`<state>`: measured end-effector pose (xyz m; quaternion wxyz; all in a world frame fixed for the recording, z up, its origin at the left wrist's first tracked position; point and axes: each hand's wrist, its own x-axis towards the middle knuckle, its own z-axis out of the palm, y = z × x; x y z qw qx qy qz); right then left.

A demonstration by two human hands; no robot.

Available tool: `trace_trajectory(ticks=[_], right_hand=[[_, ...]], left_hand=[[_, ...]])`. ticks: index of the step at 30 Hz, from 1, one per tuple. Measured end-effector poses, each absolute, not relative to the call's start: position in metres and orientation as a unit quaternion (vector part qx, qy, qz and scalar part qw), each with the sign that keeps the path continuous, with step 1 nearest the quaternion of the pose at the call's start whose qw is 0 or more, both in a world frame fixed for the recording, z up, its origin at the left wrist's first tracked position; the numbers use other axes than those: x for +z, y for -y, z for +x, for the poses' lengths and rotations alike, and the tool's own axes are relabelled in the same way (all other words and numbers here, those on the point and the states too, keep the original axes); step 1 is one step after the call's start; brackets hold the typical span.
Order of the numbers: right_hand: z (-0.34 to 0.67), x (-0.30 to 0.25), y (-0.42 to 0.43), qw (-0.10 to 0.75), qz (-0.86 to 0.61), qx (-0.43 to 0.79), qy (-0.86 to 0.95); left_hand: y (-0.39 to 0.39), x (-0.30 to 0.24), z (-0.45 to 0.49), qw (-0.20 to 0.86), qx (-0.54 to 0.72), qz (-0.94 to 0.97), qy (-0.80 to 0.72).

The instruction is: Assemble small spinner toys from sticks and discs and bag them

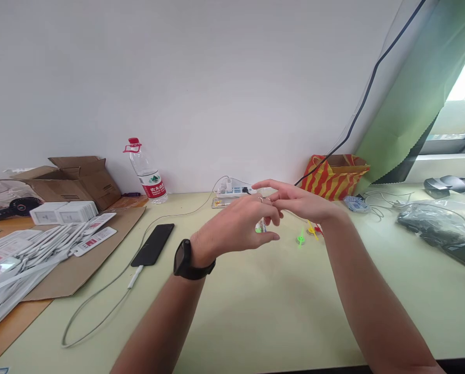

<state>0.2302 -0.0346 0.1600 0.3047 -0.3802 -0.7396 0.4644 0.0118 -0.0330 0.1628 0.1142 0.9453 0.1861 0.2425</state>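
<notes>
the small green piece point(301, 239) and the yellow piece point(313, 230) lie on the table point(271, 306), just beyond the right wrist; a low sweep of that arm could knock them about. another small coloured piece point(260, 226) is partly hidden behind the left hand point(236, 223), so it could be bumped unseen. if the left elbow swung outward, it might snag the looped cable point(74, 317) and tug the phone point(153, 245). both arms reach forward, the hands together, fingers overlapping; whether they press is unclear. the left's fingers curl loosely, thumb well apart; the right hand point(306, 205) stretches its fingers leftward, palm down. neither visibly grips anything.
</notes>
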Motion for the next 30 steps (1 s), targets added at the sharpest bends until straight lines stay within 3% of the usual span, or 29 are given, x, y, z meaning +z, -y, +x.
trace_trajectory(ticks=[5, 10, 12, 19, 30], right_hand=[[0.246, 0.143, 0.012, 0.458, -0.271, 0.497, 0.686], [0.256, 0.125, -0.006, 0.305, -0.155, 0.583, 0.737], [0.254, 0.121, -0.009, 0.280, -0.133, 0.587, 0.748], [0.256, 0.113, -0.018, 0.255, -0.056, 0.609, 0.749], [0.289, 0.110, -0.015, 0.271, -0.148, 0.585, 0.750]], left_hand=[[0.032, 0.169, 0.011, 0.118, 0.286, 0.927, -0.214], [0.026, 0.171, 0.011, 0.074, 0.391, 0.879, -0.264], [0.025, 0.171, 0.012, 0.068, 0.414, 0.868, -0.265], [0.026, 0.173, 0.012, 0.096, 0.425, 0.859, -0.267], [0.021, 0.181, -0.007, 0.126, 0.407, 0.858, -0.286]])
